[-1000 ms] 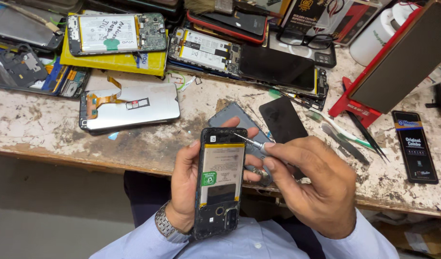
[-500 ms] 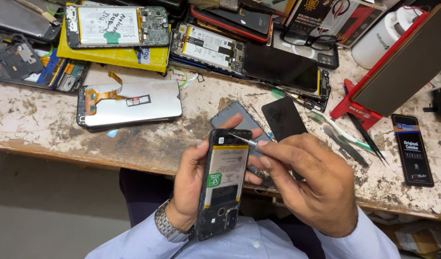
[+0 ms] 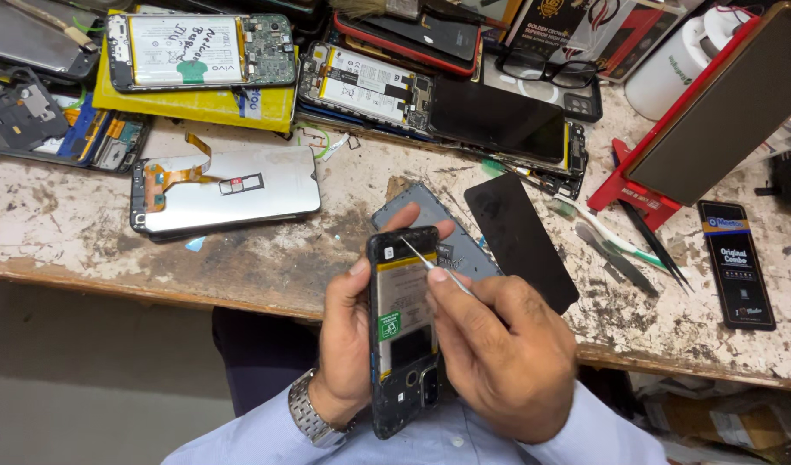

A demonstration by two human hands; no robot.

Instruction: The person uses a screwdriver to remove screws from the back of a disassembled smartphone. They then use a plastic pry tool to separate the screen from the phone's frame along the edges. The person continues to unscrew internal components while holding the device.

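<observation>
The left hand [image 3: 348,344] is wrapped around an opened black smartphone with its back cover off [image 3: 404,331], fingers closed on its left edge and fingertips showing past its far end. The phone is held in the air just near of the table edge, in front of the person's chest, its long axis running near to far with the camera end toward the body and the far end tipped slightly left. Its yellow-edged battery with a green sticker [image 3: 401,303] faces up.

The right hand [image 3: 503,357] is closed in a pinch on a thin silver metal probe [image 3: 425,258] — thumb and forefinger tight on the shaft. The probe slants from the hand at the right up and left, its tip resting at the phone's far end, just above the battery. So the working point lies left and far of the right hand, across the phone's short axis, while the left hand is the nearer support along the whole body.

On the worn, paint-chipped wooden workbench [image 3: 59,224] just beyond lie a grey phone back panel [image 3: 421,211] and a black glass screen panel [image 3: 520,237], with a silver display assembly with an orange flex cable [image 3: 227,189] further left.
</observation>
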